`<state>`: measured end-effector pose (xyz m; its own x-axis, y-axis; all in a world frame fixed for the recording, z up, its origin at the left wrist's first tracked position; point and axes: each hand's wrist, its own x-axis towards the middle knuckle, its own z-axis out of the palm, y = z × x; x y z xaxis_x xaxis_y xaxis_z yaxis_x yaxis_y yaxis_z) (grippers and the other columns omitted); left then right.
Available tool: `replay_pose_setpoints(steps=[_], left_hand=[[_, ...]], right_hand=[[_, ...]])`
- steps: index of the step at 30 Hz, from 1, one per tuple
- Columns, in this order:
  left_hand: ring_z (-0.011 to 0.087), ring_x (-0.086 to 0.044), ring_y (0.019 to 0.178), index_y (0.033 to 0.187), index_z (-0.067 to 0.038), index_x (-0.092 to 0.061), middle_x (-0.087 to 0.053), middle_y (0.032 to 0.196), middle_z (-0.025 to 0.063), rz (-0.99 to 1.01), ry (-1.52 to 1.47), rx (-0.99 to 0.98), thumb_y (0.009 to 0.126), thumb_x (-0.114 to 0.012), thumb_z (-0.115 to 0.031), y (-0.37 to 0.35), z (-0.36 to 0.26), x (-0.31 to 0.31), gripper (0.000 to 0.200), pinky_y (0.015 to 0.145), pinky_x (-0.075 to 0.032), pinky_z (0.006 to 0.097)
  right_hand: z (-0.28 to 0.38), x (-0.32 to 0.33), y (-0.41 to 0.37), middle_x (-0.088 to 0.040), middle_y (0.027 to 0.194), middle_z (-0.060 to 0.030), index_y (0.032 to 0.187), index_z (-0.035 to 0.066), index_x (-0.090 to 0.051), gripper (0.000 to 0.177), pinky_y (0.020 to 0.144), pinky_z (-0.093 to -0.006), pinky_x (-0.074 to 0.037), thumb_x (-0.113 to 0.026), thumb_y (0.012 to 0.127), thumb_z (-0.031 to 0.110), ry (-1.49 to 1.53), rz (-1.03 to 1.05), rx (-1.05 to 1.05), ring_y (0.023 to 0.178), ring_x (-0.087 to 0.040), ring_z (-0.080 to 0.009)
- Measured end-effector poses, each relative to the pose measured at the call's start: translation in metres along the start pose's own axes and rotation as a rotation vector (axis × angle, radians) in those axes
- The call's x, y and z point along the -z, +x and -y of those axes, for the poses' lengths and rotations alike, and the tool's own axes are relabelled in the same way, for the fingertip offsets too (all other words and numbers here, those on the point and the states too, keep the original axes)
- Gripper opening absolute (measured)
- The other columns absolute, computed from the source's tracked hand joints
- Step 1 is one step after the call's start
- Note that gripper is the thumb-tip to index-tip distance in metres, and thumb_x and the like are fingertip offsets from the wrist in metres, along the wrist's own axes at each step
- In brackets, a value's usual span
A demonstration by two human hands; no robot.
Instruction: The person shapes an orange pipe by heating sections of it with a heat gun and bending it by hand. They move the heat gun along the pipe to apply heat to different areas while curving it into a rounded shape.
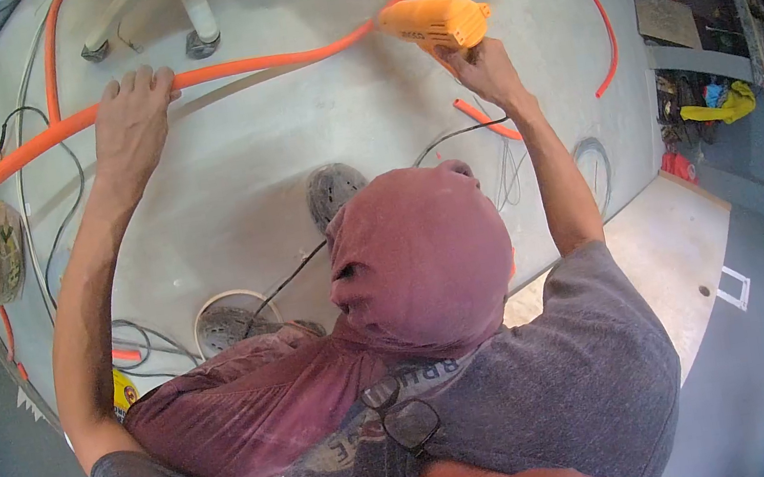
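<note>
Left hand [130, 118] clasping conduit [276, 60] running sideways, right hand [488, 73] gripping orange tool [437, 23] pointing left

smooth plastic conduit [257, 63], glossy plastic tool [434, 23], matt grey concrete [232, 162]

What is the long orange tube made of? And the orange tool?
The tube looks like smooth, bendy plastic: it runs in long curves under the left hand without kinking. The tool in the right hand seems to have a hard plastic shell, evenly orange and slightly shiny.
</note>
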<state>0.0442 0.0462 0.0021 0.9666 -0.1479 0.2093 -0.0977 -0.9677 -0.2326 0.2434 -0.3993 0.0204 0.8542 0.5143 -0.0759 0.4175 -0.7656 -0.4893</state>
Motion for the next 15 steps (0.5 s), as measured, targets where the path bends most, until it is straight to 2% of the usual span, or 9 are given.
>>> replay_pose_setpoints(steps=[1, 3, 10, 15], left_hand=[[0.0232, -0.063, 0.087, 0.103, -0.010, -0.060, -0.061, 0.091, 0.0068, 0.001, 0.000, 0.000, 0.101, -0.061, -0.027, -0.001, -0.001, 0.001, 0.018, 0.077, -0.046, 0.0389], [0.0227, -0.062, 0.089, 0.104, -0.010, -0.060, -0.060, 0.091, 0.0064, 0.035, -0.008, 0.024, 0.101, -0.061, -0.027, -0.002, -0.003, 0.001, 0.018, 0.077, -0.046, 0.0387], [0.0218, -0.061, 0.088, 0.106, -0.011, -0.060, -0.059, 0.090, 0.0051, 0.005, -0.015, 0.031, 0.100, -0.062, -0.028, -0.008, -0.006, -0.005, 0.017, 0.077, -0.045, 0.0381], [0.0215, -0.060, 0.089, 0.105, -0.012, -0.060, -0.058, 0.090, 0.0043, -0.004, 0.004, 0.059, 0.099, -0.063, -0.028, -0.010, -0.010, -0.009, 0.018, 0.077, -0.045, 0.0382]], right_hand=[[0.005, 0.001, -0.002, -0.071, 0.079, -0.0192, 0.108, -0.002, -0.070, 0.037, 0.065, -0.0426, -0.052, -0.068, 0.098, 0.034, 0.000, 0.001, 0.000, 0.067, -0.066, -0.0318], [0.015, 0.005, -0.005, -0.063, 0.072, -0.0115, 0.112, -0.002, -0.069, 0.042, 0.062, -0.0362, -0.047, -0.067, 0.100, 0.037, -0.045, 0.076, -0.127, 0.065, -0.054, -0.0157], [0.018, -0.004, -0.014, -0.064, 0.072, -0.0087, 0.112, -0.004, -0.069, 0.040, 0.062, -0.0359, -0.047, -0.068, 0.100, 0.034, 0.108, 0.055, -0.123, 0.065, -0.052, -0.0145], [0.012, -0.015, -0.015, -0.070, 0.080, -0.0086, 0.116, -0.003, -0.070, 0.038, 0.068, -0.0340, -0.051, -0.068, 0.100, 0.031, 0.104, 0.115, -0.113, 0.073, -0.058, -0.0126]])
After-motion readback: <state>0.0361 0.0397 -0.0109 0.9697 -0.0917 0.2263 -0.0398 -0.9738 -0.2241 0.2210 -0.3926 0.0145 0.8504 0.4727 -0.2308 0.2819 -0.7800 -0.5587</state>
